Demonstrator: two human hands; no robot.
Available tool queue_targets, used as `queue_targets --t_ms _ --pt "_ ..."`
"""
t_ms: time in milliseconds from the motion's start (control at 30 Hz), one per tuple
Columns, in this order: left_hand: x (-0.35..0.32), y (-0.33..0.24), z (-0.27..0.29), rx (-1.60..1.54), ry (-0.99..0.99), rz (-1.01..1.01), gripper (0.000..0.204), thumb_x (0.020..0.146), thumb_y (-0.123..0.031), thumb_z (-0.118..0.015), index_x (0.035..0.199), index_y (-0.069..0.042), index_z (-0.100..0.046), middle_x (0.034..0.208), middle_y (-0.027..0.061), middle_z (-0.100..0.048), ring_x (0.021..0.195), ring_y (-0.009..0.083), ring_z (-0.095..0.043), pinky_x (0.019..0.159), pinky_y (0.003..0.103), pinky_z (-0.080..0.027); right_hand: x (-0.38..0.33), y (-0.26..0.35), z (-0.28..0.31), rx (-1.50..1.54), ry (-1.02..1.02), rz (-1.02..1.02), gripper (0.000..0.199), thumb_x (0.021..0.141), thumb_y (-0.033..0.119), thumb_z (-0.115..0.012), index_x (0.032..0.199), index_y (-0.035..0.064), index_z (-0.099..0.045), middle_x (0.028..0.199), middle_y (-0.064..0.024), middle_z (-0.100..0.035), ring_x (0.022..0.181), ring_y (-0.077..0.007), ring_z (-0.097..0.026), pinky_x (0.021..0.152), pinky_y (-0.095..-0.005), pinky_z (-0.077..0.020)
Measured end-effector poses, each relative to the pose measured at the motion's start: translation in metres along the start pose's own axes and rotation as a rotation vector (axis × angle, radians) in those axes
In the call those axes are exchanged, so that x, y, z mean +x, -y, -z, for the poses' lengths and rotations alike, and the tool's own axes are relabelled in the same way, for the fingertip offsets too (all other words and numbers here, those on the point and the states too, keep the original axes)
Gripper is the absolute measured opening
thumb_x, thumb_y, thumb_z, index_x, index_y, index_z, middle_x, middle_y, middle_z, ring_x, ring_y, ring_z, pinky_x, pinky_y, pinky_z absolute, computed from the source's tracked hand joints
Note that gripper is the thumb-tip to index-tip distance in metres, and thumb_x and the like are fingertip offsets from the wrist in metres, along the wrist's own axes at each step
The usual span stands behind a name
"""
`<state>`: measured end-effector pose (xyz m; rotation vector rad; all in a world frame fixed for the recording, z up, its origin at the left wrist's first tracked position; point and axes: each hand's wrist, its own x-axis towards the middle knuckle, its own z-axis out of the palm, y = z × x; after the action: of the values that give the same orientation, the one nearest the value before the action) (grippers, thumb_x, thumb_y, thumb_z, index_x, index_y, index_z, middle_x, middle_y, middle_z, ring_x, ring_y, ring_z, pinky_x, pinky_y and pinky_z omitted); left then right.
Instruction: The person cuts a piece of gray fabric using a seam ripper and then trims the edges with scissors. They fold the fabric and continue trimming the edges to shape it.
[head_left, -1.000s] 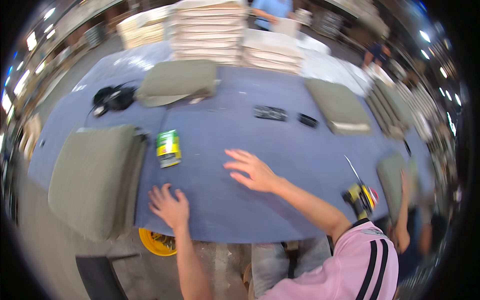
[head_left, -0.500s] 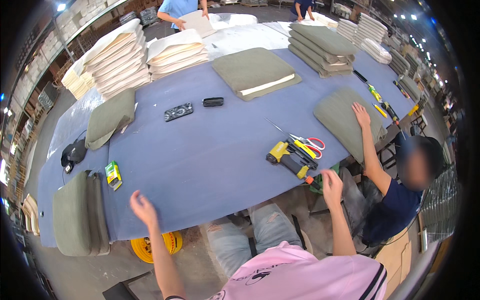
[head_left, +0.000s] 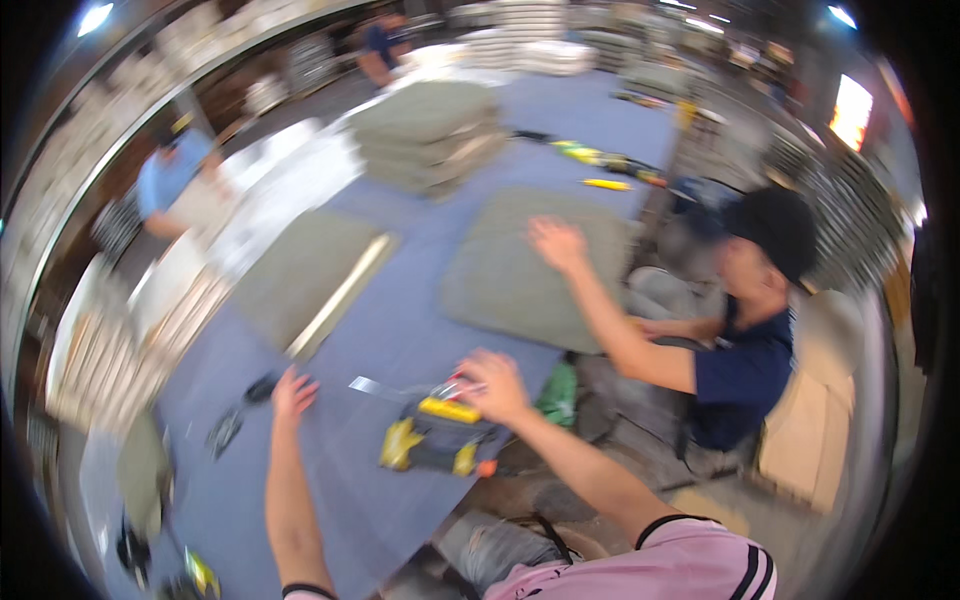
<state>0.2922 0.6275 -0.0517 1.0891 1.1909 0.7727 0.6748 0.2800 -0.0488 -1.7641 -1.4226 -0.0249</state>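
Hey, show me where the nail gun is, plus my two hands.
Nail gun (head_left: 434, 454): head view, on its dark handle.
Right hand (head_left: 496, 387): head view, on the middle of the hand.
Left hand (head_left: 292, 396): head view, on the middle of the hand.

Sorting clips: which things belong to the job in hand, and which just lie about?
Likely the job:
red-handled scissors, at right hand
yellow-black nail gun
olive pad, near left hand

Seemingly lying about:
dark phone
yellow-green box

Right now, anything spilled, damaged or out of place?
Nothing visibly spilled or damaged, though blur limits detail. One oddity: the yellow-black tool near the right hand has its orange end at the table edge, perhaps easily knocked.
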Motion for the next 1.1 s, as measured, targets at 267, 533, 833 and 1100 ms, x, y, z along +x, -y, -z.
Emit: queue_targets --t_ms 267,533,833,1100 --pt "0.162 -0.014 -0.001 -0.077 -0.352 0.186 0.08 0.099 -0.075 -0.061 0.136 -0.004 -0.061 0.123 0.0157 -0.073 0.096 0.0259 -0.076 0.061 0.036 -0.056 0.0 -0.004 0.0 0.125 -0.028 -0.013 0.04 0.096 0.048 -0.075 0.11 0.0107 -0.077 0.13 -0.0109 -0.076 0.143 -0.0367 -0.055 0.122 -0.056 -0.0364" --pt "0.196 -0.047 0.008 0.062 -0.35 0.063 0.092 0.102 -0.064 -0.06 0.167 -0.001 -0.039 0.16 0.0204 -0.053 0.14 0.0399 -0.057 0.118 0.053 -0.047 -0.004 0.003 0.007 0.143 -0.024 -0.04 0.04 0.095 0.045 -0.077 0.108 0.0073 -0.076 0.131 -0.0136 -0.074 0.144 -0.0387 -0.053 0.122 -0.0576 -0.0355" --pt "0.168 -0.13 -0.123 -0.609 0.129 -0.032 0.069 0.099 -0.046 -0.073 0.154 -0.009 -0.056 0.156 0.011 -0.059 0.142 0.0348 -0.055 0.119 0.055 -0.045 -0.003 0.006 0.017 0.058 0.066 -0.057 0.039 0.096 0.046 -0.075 0.115 0.0123 -0.073 0.137 -0.0089 -0.072 0.146 -0.0361 -0.052 0.121 -0.0563 -0.0365" --pt "0.105 -0.152 -0.172 -0.736 0.052 -0.119 0.058 0.098 -0.034 -0.072 0.148 -0.007 -0.061 0.148 0.0115 -0.065 0.136 0.0371 -0.06 0.115 0.056 -0.048 -0.001 -0.012 0.005 0.006 -0.019 0.004 0.031 0.096 0.041 -0.075 0.112 0.0142 -0.074 0.133 -0.0065 -0.075 0.141 -0.0333 -0.057 0.118 -0.0525 -0.0393"
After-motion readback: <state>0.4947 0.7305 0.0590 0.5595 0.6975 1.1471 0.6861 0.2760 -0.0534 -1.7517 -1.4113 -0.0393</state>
